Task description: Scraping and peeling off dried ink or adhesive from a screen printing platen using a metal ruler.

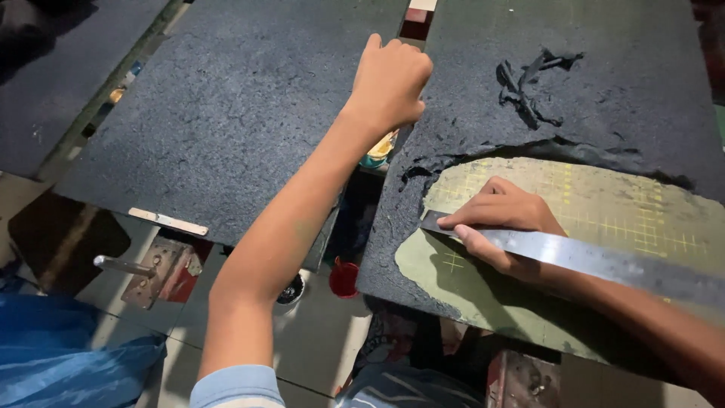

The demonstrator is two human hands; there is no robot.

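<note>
scraping step judged underway at frame centre-right: ruler (596, 261) gripped by right hand (502, 223) on mat (604, 211), dark layer (483, 98) edge clenched by left hand (389, 83); steady low-angle pushing likely needed next.

A long flat steel ruler (589, 261) lies across the green gridded cutting mat (604, 211), its blunt end at about 9 o'clock and its length running off toward 4 o'clock. Around the mat from 9 to 1 o'clock spreads a rough dark coating (483, 98), torn and curled along its ragged edge.
</note>
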